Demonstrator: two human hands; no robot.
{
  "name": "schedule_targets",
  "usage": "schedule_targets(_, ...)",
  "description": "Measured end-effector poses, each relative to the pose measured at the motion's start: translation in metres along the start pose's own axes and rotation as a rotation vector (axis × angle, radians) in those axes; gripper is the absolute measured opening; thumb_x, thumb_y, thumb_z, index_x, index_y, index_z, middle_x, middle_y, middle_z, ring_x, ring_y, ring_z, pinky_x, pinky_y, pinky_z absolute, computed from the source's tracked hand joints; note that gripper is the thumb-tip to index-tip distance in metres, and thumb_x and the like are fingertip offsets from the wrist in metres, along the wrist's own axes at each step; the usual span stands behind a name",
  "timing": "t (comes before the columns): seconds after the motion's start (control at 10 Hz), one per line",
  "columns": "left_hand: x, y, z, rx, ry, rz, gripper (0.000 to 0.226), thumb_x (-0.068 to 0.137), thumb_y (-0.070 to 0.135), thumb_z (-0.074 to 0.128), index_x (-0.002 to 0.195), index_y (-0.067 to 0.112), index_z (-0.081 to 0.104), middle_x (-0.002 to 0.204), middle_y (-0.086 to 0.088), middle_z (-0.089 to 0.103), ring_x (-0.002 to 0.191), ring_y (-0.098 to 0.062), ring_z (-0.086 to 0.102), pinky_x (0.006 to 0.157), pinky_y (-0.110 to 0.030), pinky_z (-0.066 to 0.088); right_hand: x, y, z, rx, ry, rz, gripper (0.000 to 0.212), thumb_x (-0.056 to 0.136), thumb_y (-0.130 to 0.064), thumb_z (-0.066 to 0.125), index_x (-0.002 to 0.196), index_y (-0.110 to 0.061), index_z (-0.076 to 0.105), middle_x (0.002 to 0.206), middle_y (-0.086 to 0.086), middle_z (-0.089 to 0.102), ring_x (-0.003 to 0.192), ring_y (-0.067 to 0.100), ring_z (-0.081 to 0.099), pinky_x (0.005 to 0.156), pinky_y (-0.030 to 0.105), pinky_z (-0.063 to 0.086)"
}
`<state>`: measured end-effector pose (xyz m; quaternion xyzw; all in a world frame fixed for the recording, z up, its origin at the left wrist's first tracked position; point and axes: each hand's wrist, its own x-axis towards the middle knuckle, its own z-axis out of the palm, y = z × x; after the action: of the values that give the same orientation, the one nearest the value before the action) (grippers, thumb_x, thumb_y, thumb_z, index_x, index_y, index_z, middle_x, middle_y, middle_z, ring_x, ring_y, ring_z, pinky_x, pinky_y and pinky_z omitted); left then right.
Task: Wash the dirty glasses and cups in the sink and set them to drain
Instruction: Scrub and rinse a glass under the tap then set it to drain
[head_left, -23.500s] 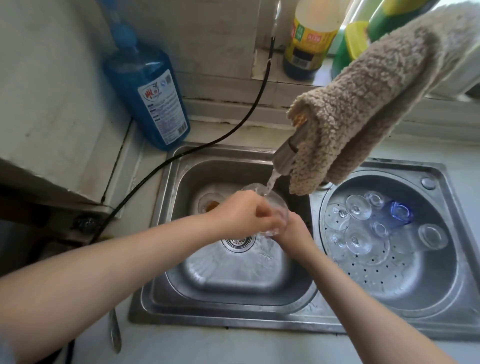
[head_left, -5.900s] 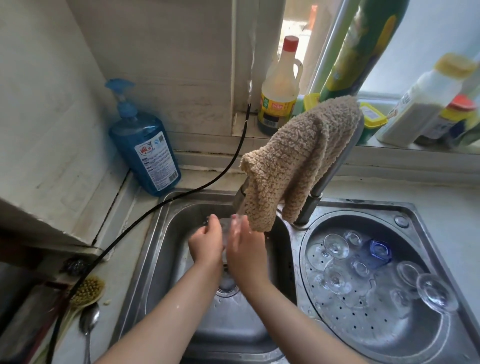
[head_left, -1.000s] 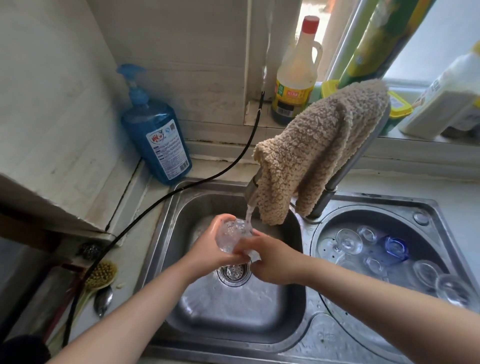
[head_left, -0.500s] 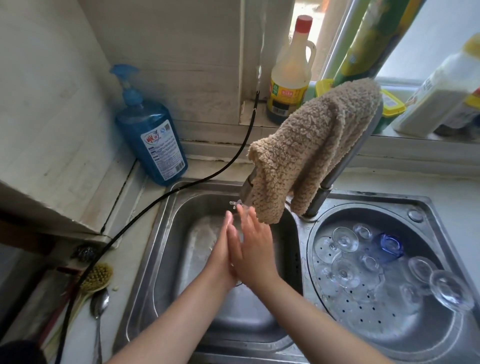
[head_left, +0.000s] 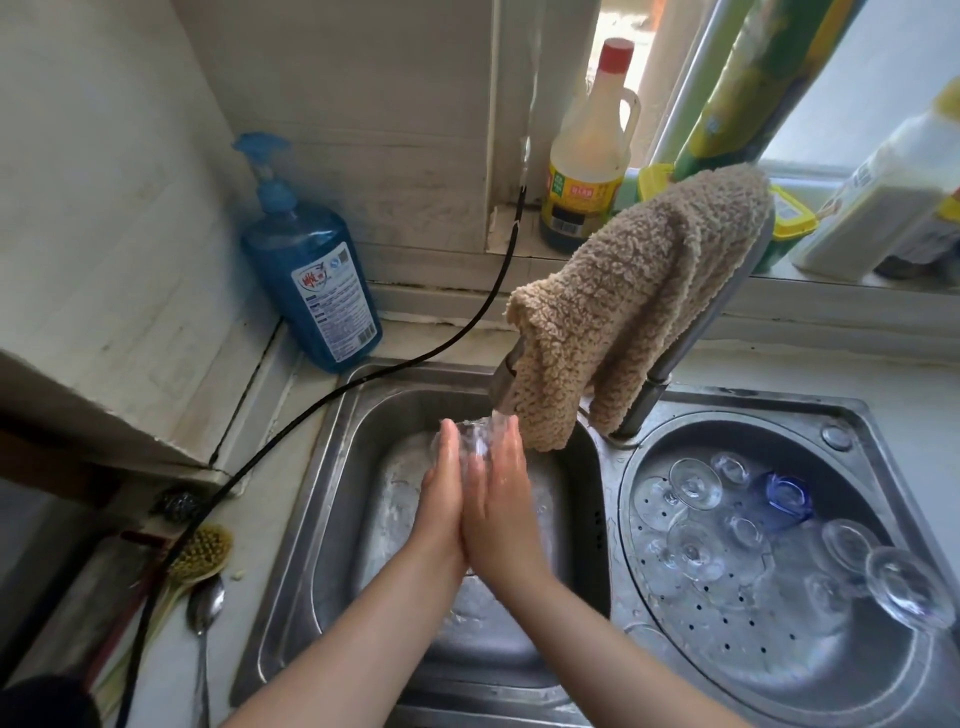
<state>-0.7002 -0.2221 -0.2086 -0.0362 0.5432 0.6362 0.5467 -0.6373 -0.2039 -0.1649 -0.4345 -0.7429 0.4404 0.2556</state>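
A small clear glass (head_left: 471, 439) is held between my two palms under the running tap (head_left: 501, 382), over the left sink basin (head_left: 332, 467). My left hand (head_left: 441, 501) and my right hand (head_left: 501, 493) press it from either side with straight fingers, heels of the hands touching. Water runs onto the glass and my fingertips. Most of the glass is hidden by my palms. Several clear glasses (head_left: 693, 551) and a blue glass (head_left: 787, 499) stand upturned on the perforated tray in the right basin (head_left: 649, 639).
A tan towel (head_left: 623, 301) hangs over the tap neck just above my hands. A blue soap bottle (head_left: 311, 275) stands back left; a black cable (head_left: 415, 358) crosses the sink corner. A brush (head_left: 200, 551) and spoon (head_left: 205, 613) lie left. Bottles (head_left: 587, 156) line the sill.
A second ago my fingers curled round the glass below the tap. Now both hands lie flat against it, palms facing, raised closer to the spout.
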Motion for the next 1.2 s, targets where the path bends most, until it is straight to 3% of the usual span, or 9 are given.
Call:
schedule_targets(0.1, -0.018, 0.005, 0.006, 0.033, -0.016, -0.06, 0.094, 0.055, 0.083, 0.066, 0.123, 0.019, 0.064, 0.123, -0.011, 0.065, 0.111, -0.024, 0.064, 0.098, -0.041, 0.049, -0.001, 0.008, -0.005, 0.037, 0.004, 0.105, 0.036, 0.101, -0.023, 0.036, 0.134, -0.01, 0.044, 0.12, -0.008, 0.041, 0.112, 0.003, 0.039, 0.093, 0.01, 0.028)
schedule_targets(0.2, -0.029, 0.0, 0.011, 0.047, -0.063, -0.159, 0.068, 0.079, 0.075, 0.05, 0.105, 0.015, 0.067, 0.087, -0.007, 0.073, 0.068, -0.019, 0.071, 0.056, -0.027, 0.054, 0.035, 0.021, -0.021, 0.144, -0.078, 0.491, 0.035, 0.101, -0.021, 0.035, 0.121, 0.002, 0.051, 0.102, 0.008, 0.055, 0.092, 0.02, 0.053, 0.071, 0.022, 0.044)
schedule_targets(0.3, -0.038, 0.01, 0.011, 0.0, -0.082, -0.207, 0.063, 0.082, 0.069, 0.048, 0.092, 0.01, 0.068, 0.074, -0.007, 0.068, 0.054, -0.016, 0.063, 0.048, -0.022, 0.05, 0.034, 0.015, -0.027, 0.236, -0.161, 0.562, 0.034, 0.099, -0.025, 0.04, 0.111, 0.002, 0.057, 0.097, 0.012, 0.062, 0.088, 0.025, 0.06, 0.079, 0.037, 0.05)
schedule_targets(0.4, -0.039, 0.023, 0.005, -0.174, -0.093, -0.271, 0.069, 0.084, 0.071, 0.043, 0.096, 0.007, 0.067, 0.075, -0.011, 0.071, 0.051, -0.022, 0.066, 0.044, -0.024, 0.053, 0.018, 0.01, -0.019, 0.103, -0.086, 0.232, 0.026, 0.098, -0.031, 0.045, 0.086, -0.012, 0.059, 0.071, -0.003, 0.057, 0.066, 0.003, 0.056, 0.063, 0.021, 0.044)
schedule_targets(0.5, -0.032, 0.019, -0.006, -0.192, -0.024, -0.322, 0.074, 0.091, 0.067, 0.032, 0.104, 0.003, 0.066, 0.071, -0.016, 0.071, 0.065, -0.026, 0.071, 0.052, -0.033, 0.056, 0.015, 0.0, -0.013, -0.139, -0.035, 0.014, 0.036, 0.098, -0.034, 0.041, 0.065, -0.023, 0.045, 0.059, -0.006, 0.041, 0.057, 0.01, 0.046, 0.06, 0.033, 0.038)
schedule_targets(0.6, -0.033, 0.019, -0.003, 0.095, 0.091, -0.206, 0.073, 0.097, 0.061, 0.026, 0.105, 0.0, 0.067, 0.072, -0.014, 0.072, 0.067, -0.024, 0.07, 0.057, -0.031, 0.054, 0.022, -0.005, -0.016, -0.189, -0.048, -0.076, 0.035, 0.094, -0.037, 0.034, 0.067, -0.021, 0.049, 0.071, 0.016, 0.061, 0.071, 0.034, 0.058, 0.067, 0.043, 0.044)
schedule_targets(0.8, -0.035, 0.019, 0.005, 0.284, 0.171, 0.031, 0.062, 0.071, 0.08, 0.052, 0.099, 0.027, 0.068, 0.103, -0.005, 0.07, 0.098, -0.024, 0.066, 0.09, -0.044, 0.053, 0.02, -0.012, -0.005, -0.235, -0.066, -0.192, 0.056, 0.089, -0.036, 0.021, 0.1, 0.002, 0.061, 0.096, 0.018, 0.063, 0.091, 0.03, 0.057, 0.081, 0.045, 0.047)
schedule_targets(1.1, -0.04, 0.013, 0.006, -0.082, -0.017, -0.262, 0.089, 0.082, 0.079, 0.03, 0.107, 0.003, 0.067, 0.079, -0.018, 0.074, 0.073, -0.028, 0.073, 0.065, -0.033, 0.06, 0.017, 0.009, -0.006, 0.216, -0.126, 0.418, 0.04, 0.1, -0.038, 0.035, 0.118, -0.006, 0.051, 0.107, 0.001, 0.051, 0.103, 0.016, 0.048, 0.092, 0.032, 0.04)
schedule_targets(1.2, -0.048, 0.013, 0.012, -0.15, -0.012, -0.216, 0.079, 0.085, 0.074, 0.031, 0.121, 0.011, 0.062, 0.1, -0.009, 0.072, 0.095, -0.02, 0.066, 0.072, -0.032, 0.057, 0.003, 0.001, 0.009, 0.062, 0.085, 0.204, 0.033, 0.098, -0.03, 0.044, 0.122, -0.009, 0.051, 0.114, -0.007, 0.043, 0.113, 0.012, 0.044, 0.096, 0.02, 0.029)
